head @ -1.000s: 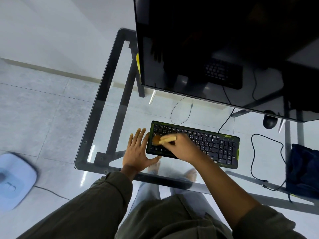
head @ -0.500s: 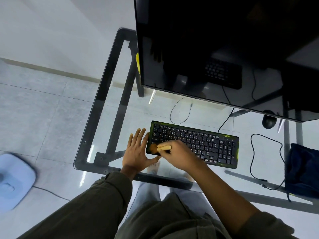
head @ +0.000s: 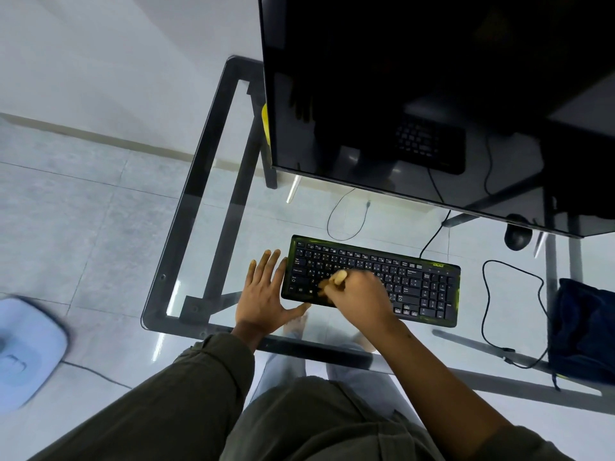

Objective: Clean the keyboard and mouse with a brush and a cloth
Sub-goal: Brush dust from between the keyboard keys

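A black keyboard (head: 409,277) with green edges lies on the glass desk (head: 206,207). My right hand (head: 361,296) grips a small brush (head: 334,281) with a pale wooden handle, its bristles down on the keys of the keyboard's left half. My left hand (head: 266,296) lies flat on the glass with straight fingers, its thumb against the keyboard's left front corner. A black mouse (head: 515,236) sits at the back right, partly under the monitor's edge. A dark blue cloth (head: 585,331) lies at the desk's right end.
A large black monitor (head: 432,94) overhangs the back of the desk. The mouse cable (head: 489,294) loops across the glass between keyboard and cloth. A pale blue device (head: 26,351) sits on the tiled floor at left. My feet show through the glass.
My right hand has swept the brush from the keyboard's far left corner rightward to the lower left keys. The left hand stays flat beside the keyboard.
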Demonstrator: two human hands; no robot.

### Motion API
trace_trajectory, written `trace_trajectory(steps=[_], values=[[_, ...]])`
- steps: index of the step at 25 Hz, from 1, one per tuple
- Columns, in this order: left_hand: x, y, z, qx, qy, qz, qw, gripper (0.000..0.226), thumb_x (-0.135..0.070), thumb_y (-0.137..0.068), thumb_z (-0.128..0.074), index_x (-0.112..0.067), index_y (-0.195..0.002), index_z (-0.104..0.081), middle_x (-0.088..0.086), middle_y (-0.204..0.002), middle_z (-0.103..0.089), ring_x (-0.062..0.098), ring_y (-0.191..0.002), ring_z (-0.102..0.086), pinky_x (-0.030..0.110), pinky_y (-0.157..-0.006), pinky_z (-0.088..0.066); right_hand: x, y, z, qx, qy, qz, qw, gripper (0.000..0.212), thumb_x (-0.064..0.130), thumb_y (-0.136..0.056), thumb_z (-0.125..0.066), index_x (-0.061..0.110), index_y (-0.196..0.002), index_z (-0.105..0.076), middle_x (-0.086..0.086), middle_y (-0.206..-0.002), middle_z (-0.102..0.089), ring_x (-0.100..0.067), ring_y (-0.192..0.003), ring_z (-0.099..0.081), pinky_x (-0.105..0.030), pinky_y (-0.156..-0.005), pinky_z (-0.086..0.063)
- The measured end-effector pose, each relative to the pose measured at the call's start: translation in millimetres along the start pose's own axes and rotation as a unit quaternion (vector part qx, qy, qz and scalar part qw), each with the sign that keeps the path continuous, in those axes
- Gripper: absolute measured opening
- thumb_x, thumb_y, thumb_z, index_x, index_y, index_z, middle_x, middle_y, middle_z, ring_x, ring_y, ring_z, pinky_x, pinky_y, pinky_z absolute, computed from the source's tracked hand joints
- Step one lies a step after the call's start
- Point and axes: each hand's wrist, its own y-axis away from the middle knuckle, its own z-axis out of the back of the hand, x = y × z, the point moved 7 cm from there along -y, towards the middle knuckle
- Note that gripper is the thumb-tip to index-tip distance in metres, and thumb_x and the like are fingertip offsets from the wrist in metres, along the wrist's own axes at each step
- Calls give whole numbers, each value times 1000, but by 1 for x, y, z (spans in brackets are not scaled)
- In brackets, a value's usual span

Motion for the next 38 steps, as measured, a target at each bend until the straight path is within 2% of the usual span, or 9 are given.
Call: trace_trajectory(steps=[4,7,10,12,19,22,29,34,38], values=[[1,2,-1,1,5,1,1000,109,-90,-77,-39,-17,-156,-26,5,-167,-17,23,-156,-5,52,-125,-14,21,3,-11,88,-104,79,988,18,29,-92,-66,27,-106,-76,6,-100,-78,-8,-79,-72,-31,-73,-60],[-1,0,1,-2,5,-2,1000,108,-89,-77,-41,-17,-156,-26,6,-167,-17,24,-156,-4,51,-126,-12,5,-9,14,-58,-78,53,994,18,24,-92,-67,23,-107,-77,1,-98,-79,-15,-70,-71,-36,-65,-60],[2,1,2,-4,6,0,1000,108,-89,-77,-41,-17,-156,-27,7,-167,-18,24,-156,-4,51,-126,-11,11,-14,7,28,-93,49,994,18,26,-91,-68,24,-107,-77,4,-92,-79,-16,-63,-69,-35,-58,-57],[4,2,0,1,4,1,1000,109,-90,-77,-40,-17,-157,-26,6,-167,-16,23,-156,-3,50,-126,-10,12,-19,16,-23,-85,49,995,17,25,-93,-66,23,-105,-77,1,-84,-78,-19,-53,-63,-38,-52,-54],[-6,-5,-4,9,7,-2,1000,109,-91,-77,-39,-17,-157,-26,5,-167,-15,23,-156,-2,52,-126,-12,8,-29,26,-52,-91,36,994,21,30,-94,-66,22,-111,-76,0,-93,-78,-18,-67,-70,-39,-67,-59],[-3,-5,-3,10,2,2,1000,109,-91,-77,-37,-18,-157,-25,6,-167,-14,23,-156,-2,50,-126,-9,20,-28,9,29,-101,69,992,22,32,-93,-67,23,-112,-75,4,-108,-77,-12,-86,-72,-38,-83,-59],[1,1,-2,16,-2,5,1000,109,-92,-77,-35,-18,-157,-24,6,-168,-14,24,-156,-2,51,-126,-10,24,-29,9,-15,-112,52,992,26,33,-95,-65,24,-118,-73,6,-106,-77,-2,-69,-67,-20,-69,-56],[4,1,0,9,3,1,1000,109,-91,-77,-39,-18,-157,-25,6,-167,-15,24,-156,-3,52,-126,-11,10,-32,17,11,-114,42,992,25,36,-94,-66,25,-114,-75,8,-101,-77,-18,-70,-72,-39,-69,-61],[1,0,-2,11,3,-1,1000,109,-91,-77,-39,-18,-157,-25,5,-168,-14,23,-156,0,49,-127,-7,-8,-25,28,-21,-113,27,993,26,35,-94,-67,23,-116,-75,6,-104,-77,-6,-73,-69,-25,-70,-58]])
